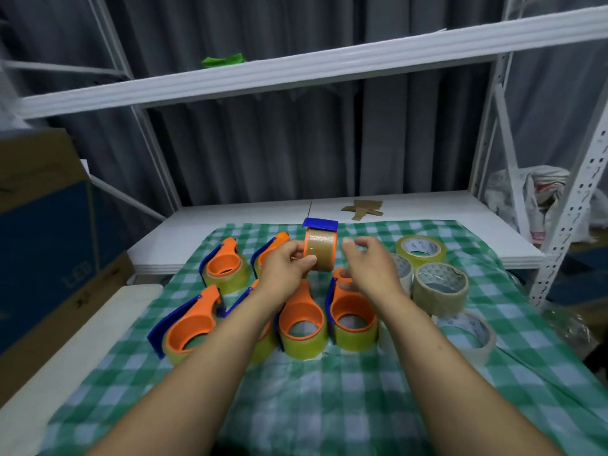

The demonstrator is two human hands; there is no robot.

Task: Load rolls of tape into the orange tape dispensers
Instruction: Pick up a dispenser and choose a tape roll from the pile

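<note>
Orange dispenser [320, 224], brown roll [320, 253] seated, centre frame: left hand [284, 269] pinches it; right hand [368, 261] loosely curled, empty. Next, likely: set down beside loaded dispensers [353, 319].

This is looking like a storeroom: white metal shelving [329, 60] is rising behind and above the left hand [283, 268] gripping the tape dispenser [320, 250], cardboard boxes [42, 225] are standing to its left, plastic bags [533, 199] are lying far right.
</note>
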